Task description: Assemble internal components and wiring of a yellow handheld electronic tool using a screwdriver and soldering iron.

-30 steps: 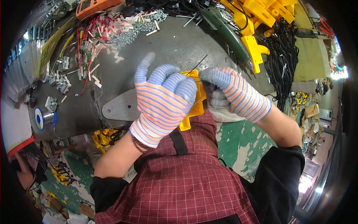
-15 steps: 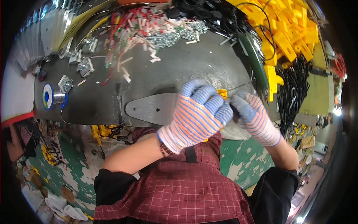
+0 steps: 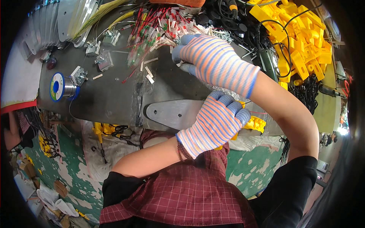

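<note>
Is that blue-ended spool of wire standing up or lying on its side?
On its side: the blue-ended wire spool shows one round blue end face toward the camera, its shiny wound core running sideways along the grey metal bench.

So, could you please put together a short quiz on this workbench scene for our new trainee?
1. True or false: the left hand in a striped knit glove holds a yellow plastic part.
2. The right hand reaches toward: A) the blue-ended solder spool B) the heap of red-wired small parts.
3. What colour are the moulded plastic pieces piled at the bench's right?

Key: 1 true; 2 B; 3 yellow.
</note>
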The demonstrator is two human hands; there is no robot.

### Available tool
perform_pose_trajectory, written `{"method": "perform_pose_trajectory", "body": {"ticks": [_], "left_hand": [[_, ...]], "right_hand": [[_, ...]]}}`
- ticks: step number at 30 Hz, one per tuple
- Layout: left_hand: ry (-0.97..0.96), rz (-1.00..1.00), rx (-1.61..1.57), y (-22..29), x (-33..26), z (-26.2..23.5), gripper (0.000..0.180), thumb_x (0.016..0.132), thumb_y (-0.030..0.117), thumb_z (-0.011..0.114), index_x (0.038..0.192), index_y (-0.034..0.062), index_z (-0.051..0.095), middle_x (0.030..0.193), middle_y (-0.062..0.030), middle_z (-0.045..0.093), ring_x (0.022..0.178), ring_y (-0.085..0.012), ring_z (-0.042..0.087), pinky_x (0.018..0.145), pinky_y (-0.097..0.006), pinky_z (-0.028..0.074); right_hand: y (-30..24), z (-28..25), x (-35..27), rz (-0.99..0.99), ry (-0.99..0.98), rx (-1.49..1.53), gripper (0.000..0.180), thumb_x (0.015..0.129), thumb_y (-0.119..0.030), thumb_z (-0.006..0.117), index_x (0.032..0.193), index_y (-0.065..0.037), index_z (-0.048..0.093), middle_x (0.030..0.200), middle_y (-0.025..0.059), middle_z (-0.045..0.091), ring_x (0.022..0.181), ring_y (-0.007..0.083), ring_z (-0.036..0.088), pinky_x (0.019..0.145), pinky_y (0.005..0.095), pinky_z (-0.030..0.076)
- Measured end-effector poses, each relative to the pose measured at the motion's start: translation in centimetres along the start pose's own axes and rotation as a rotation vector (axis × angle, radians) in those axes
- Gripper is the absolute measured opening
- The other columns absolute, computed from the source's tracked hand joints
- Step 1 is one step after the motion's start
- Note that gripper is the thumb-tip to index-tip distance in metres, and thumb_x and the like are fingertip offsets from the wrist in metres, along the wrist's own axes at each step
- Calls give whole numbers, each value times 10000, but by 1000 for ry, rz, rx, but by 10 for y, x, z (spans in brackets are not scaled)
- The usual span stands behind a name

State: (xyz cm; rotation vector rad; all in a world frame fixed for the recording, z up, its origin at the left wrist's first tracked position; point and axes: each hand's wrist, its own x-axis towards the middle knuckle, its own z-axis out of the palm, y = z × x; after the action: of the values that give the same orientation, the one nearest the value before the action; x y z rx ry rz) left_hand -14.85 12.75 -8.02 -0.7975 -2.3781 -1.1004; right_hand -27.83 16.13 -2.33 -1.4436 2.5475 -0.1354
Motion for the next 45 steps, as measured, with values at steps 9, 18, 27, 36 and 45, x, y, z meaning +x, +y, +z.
{"method": "perform_pose_trajectory", "body": {"ticks": [9,18,27,36,45], "left_hand": [[-2,-5,-72,2,8,4,207,730,210,728,900,105,675,901,-97,671,853,-292,644,784,-428,495],[-5,-142,-86,8,4,-3,183,755,144,736,924,113,673,874,-78,665,858,-291,629,896,-451,448],[-44,-212,-245,9,9,-5,112,800,120,703,892,66,671,823,-94,667,794,-305,628,998,-465,426],[-48,-241,-239,10,7,-7,121,783,125,708,887,77,670,809,-73,658,789,-288,621,989,-458,427],[-3,-165,-205,5,7,-4,144,760,181,731,859,89,683,832,-80,680,803,-296,644,803,-418,466]], "right_hand": [[-7,-9,-9,65,44,-159,203,811,-100,650,1014,-95,650,976,161,653,876,387,651,721,445,537],[-37,-45,-186,501,629,1003,166,853,-22,685,1008,31,655,898,121,696,787,144,678,638,254,539],[-29,20,-225,765,637,1231,127,826,-41,713,945,-1,692,879,41,680,830,94,624,757,253,507],[-28,20,-213,751,607,1249,123,820,-39,707,935,-10,674,863,42,673,811,92,608,753,259,505],[-26,21,-212,702,550,1040,145,834,-86,704,952,-5,683,873,75,684,820,135,637,778,283,509]]}}
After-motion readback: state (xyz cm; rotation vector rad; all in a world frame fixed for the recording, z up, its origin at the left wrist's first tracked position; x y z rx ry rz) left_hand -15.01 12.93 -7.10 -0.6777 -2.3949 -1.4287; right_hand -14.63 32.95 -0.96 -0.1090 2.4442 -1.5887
